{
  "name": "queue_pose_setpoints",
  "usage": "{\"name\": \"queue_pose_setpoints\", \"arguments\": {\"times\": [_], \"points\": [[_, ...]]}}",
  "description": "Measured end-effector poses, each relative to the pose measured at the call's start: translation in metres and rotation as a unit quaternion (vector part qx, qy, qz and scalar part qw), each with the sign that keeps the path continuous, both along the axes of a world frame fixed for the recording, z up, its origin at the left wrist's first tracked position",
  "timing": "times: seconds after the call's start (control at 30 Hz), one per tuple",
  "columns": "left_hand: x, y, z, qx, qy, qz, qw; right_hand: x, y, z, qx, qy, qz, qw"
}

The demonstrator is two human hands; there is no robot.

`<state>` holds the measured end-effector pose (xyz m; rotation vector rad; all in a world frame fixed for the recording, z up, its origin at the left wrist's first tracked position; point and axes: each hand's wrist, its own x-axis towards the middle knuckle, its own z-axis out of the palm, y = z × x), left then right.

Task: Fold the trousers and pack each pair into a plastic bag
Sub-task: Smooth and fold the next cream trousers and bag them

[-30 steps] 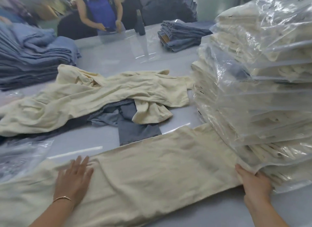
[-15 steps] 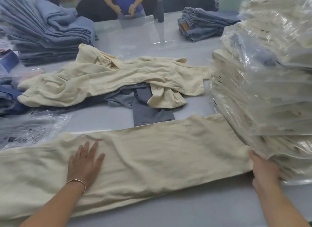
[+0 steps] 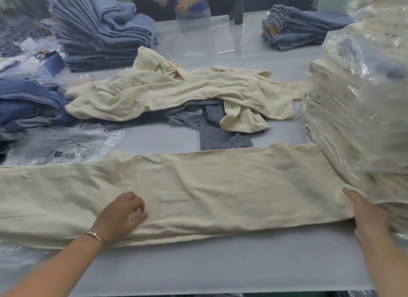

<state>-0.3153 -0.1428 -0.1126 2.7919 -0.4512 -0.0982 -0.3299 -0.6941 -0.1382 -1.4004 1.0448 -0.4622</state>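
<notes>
A cream pair of trousers (image 3: 198, 186) lies stretched flat across the near side of the grey table (image 3: 220, 263), running left to right. My left hand (image 3: 121, 217) rests on its lower middle with the fingers curled against the cloth. My right hand (image 3: 368, 217) lies at the trousers' right end, fingers straight, against the foot of a tall stack of bagged cream trousers (image 3: 362, 111). Empty plastic bags (image 3: 72, 146) lie at the left behind the trousers.
A loose heap of cream trousers (image 3: 176, 93) and grey-blue ones (image 3: 220, 131) sits mid-table. Folded blue jeans stand in stacks at the back left (image 3: 99, 35), back right (image 3: 295, 29) and far left (image 3: 26, 104). A person (image 3: 189, 0) stands at the far side.
My left hand has slid right along the trousers and its fingers have curled from flat. The view has tilted and shifted, and the right hand stays at the trousers' right end.
</notes>
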Motion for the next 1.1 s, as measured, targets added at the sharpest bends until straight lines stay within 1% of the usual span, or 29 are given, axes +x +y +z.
{"name": "queue_pose_setpoints", "arguments": {"times": [0.1, 0.17, 0.23, 0.3, 0.37, 0.43, 0.5, 0.63, 0.7, 0.77, 0.83, 0.93, 0.97, 1.0, 1.03, 1.07, 1.1], "points": [[-0.027, -0.002, 0.005, -0.028, 0.055, 0.038, 0.997, 0.000, 0.006, -0.001, -0.025, 0.022, -0.035, 0.999], [-0.033, -0.001, 0.009, -0.026, 0.063, 0.013, 0.998, -0.003, 0.012, -0.005, -0.074, 0.067, -0.021, 0.995], [-0.035, 0.005, 0.011, -0.008, 0.055, -0.027, 0.998, -0.005, 0.023, -0.002, -0.135, 0.115, 0.018, 0.984], [-0.033, 0.012, 0.011, 0.022, 0.039, -0.046, 0.998, -0.007, 0.033, 0.002, -0.196, 0.139, 0.051, 0.969], [-0.032, 0.019, 0.009, 0.056, 0.020, -0.057, 0.997, -0.008, 0.037, 0.003, -0.230, 0.154, 0.069, 0.958], [-0.033, 0.023, 0.009, 0.075, 0.007, -0.064, 0.995, -0.008, 0.033, 0.002, -0.236, 0.172, 0.076, 0.954], [-0.033, 0.029, 0.008, 0.062, -0.007, -0.055, 0.997, -0.006, 0.027, 0.001, -0.233, 0.189, 0.081, 0.950], [-0.032, 0.032, 0.010, 0.007, -0.051, -0.012, 0.999, -0.006, 0.017, 0.003, -0.208, 0.212, 0.073, 0.952], [-0.030, 0.036, 0.016, -0.006, -0.062, 0.011, 0.998, -0.006, 0.012, 0.001, -0.164, 0.201, 0.047, 0.965], [-0.031, 0.044, 0.022, -0.007, -0.063, 0.039, 0.997, -0.005, 0.011, 0.001, -0.115, 0.165, 0.017, 0.979], [-0.036, 0.048, 0.029, 0.018, -0.037, 0.048, 0.998, -0.004, 0.008, -0.001, -0.096, 0.150, 0.014, 0.984], [-0.048, 0.049, 0.022, 0.116, 0.075, 0.059, 0.989, -0.004, 0.006, -0.004, -0.077, 0.132, 0.013, 0.988], [-0.051, 0.048, 0.022, 0.127, 0.106, 0.073, 0.984, -0.004, 0.005, -0.005, -0.068, 0.119, 0.009, 0.990], [-0.053, 0.047, 0.024, 0.074, 0.131, 0.104, 0.983, -0.004, 0.004, -0.007, -0.062, 0.108, 0.004, 0.992], [-0.052, 0.046, 0.029, -0.017, 0.140, 0.145, 0.979, -0.004, 0.004, -0.008, -0.058, 0.102, -0.003, 0.993], [-0.050, 0.048, 0.031, -0.105, 0.110, 0.186, 0.971, -0.004, 0.004, -0.008, -0.055, 0.098, -0.008, 0.994], [-0.047, 0.052, 0.032, -0.149, 0.049, 0.228, 0.961, -0.004, 0.006, -0.007, -0.055, 0.094, -0.013, 0.994]]}}
